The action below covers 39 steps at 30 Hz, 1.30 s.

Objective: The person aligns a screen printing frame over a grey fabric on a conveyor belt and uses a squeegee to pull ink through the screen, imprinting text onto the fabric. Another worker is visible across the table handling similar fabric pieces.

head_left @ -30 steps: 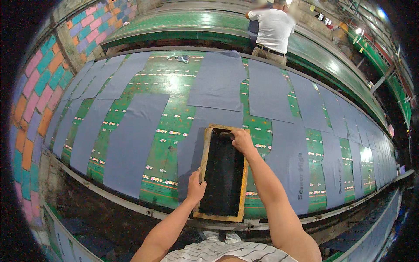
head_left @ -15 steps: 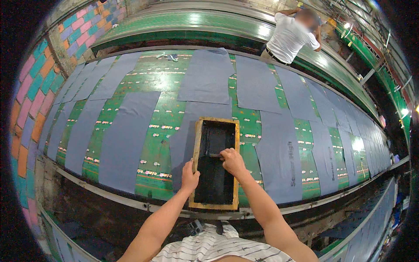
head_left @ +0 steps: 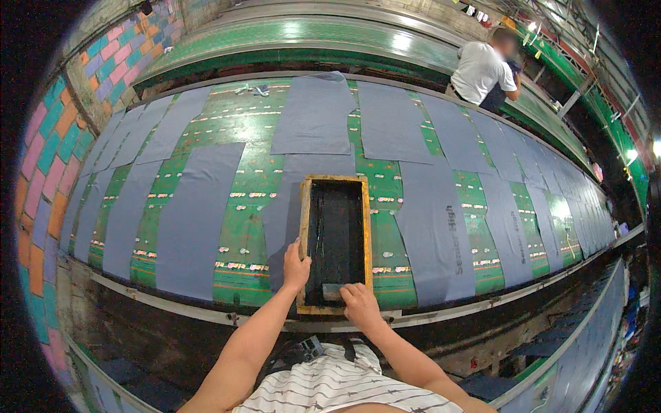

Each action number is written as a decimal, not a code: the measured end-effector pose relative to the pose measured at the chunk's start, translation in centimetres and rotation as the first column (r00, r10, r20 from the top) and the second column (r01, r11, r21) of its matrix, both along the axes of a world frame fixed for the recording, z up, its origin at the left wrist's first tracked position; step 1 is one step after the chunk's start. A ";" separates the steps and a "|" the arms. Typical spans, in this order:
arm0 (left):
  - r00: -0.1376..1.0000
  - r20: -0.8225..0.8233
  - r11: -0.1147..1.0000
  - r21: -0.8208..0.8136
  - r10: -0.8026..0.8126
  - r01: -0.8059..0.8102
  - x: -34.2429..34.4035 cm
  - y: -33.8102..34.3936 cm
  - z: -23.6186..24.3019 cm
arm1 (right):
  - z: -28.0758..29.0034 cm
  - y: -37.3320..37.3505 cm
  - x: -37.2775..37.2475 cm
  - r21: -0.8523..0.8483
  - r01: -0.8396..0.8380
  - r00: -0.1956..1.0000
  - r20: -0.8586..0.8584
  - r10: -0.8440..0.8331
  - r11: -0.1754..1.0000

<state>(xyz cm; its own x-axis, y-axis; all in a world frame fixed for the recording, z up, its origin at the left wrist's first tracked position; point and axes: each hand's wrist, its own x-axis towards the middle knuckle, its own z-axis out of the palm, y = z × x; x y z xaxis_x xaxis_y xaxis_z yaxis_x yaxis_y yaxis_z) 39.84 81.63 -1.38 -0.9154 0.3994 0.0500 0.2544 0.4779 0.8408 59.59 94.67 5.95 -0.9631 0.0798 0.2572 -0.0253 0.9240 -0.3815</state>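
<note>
Squeegee (head_left: 332, 292), grey, inside the near end of the wooden frame (head_left: 367, 227), on dark mesh (head_left: 335, 230). At the fingertips of the right hand (head_left: 363, 305) and touching them, with the visible part to the left of that hand; right end hidden behind the fingers. Right hand narrow, pinching the squeegee, reaching in over the frame's near right corner and covering part of the rim there. Left hand (head_left: 296, 268) curled closed on the frame's left rail, below its midpoint, hiding a short stretch of wood.

Beneath the frame, and protruding past its far end, a blue-grey cloth panel (head_left: 320, 164). Directly around the frame, bare strips of green table (head_left: 244, 248) with small pale marks. Left of the frame, a plain cloth panel (head_left: 196, 213); right of it, a lettered panel (head_left: 441, 241), both apart from the wood. Beyond the frame, a further panel (head_left: 313, 113); to its far left, small cloth scraps (head_left: 252, 90). On the near side of the frame, a metal rail (head_left: 231, 318) along the table's edge. Well beyond, a second long table (head_left: 234, 45); far right, a co-worker in white (head_left: 478, 72); far left, a multicoloured brick wall (head_left: 51, 165).
</note>
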 end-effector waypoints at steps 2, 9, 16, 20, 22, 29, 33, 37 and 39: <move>1.000 -0.011 1.000 0.003 0.000 0.000 -0.2 -0.2 -0.5 | -0.1 -1.2 1.4 0.003 -0.004 0.999 -0.048 0.004 1.000; 0.999 -0.037 0.999 -0.040 0.007 -0.009 0.1 0.2 -0.9 | -1.3 -2.6 4.3 0.026 0.007 1.000 -0.023 -0.007 1.000; 1.000 -0.009 0.999 -0.036 0.024 -0.025 0.0 0.1 -1.4 | 2.8 -1.0 3.8 -0.337 0.058 0.992 0.128 -0.015 0.940; 1.000 0.024 1.000 0.021 0.006 -0.007 0.5 0.1 -0.5 | 1.6 2.2 2.7 -0.490 0.306 0.951 0.118 -0.286 0.816; 0.999 0.039 0.999 0.025 0.037 -0.038 0.6 0.0 -0.2 | -0.3 4.3 1.9 -0.405 0.418 0.899 0.055 -0.435 0.813; 0.994 0.103 0.999 -0.002 0.038 -0.038 1.3 0.0 2.0 | -5.1 7.0 0.7 -0.363 0.555 0.824 0.113 -0.556 0.749; 0.990 0.114 0.997 0.010 0.080 -0.082 1.1 -0.3 2.1 | -5.8 6.4 0.5 -0.389 0.487 0.872 0.166 -0.460 0.782; 0.994 0.066 0.996 -0.012 0.091 -0.091 1.1 -0.4 1.3 | -5.2 5.7 0.7 -0.363 0.504 0.864 0.200 -0.463 0.784; 0.994 0.050 0.995 -0.024 0.099 -0.098 1.1 -0.1 0.9 | -5.7 5.9 0.8 -0.364 0.500 0.866 0.195 -0.460 0.786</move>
<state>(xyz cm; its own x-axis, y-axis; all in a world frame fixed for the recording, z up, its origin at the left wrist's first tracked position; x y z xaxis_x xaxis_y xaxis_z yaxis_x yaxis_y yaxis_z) 40.97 81.50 -0.49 -0.9516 0.3074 -0.0051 0.1624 0.5167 0.8406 60.39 100.59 0.21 -0.7905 0.6122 0.0172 0.4342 0.5801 -0.6891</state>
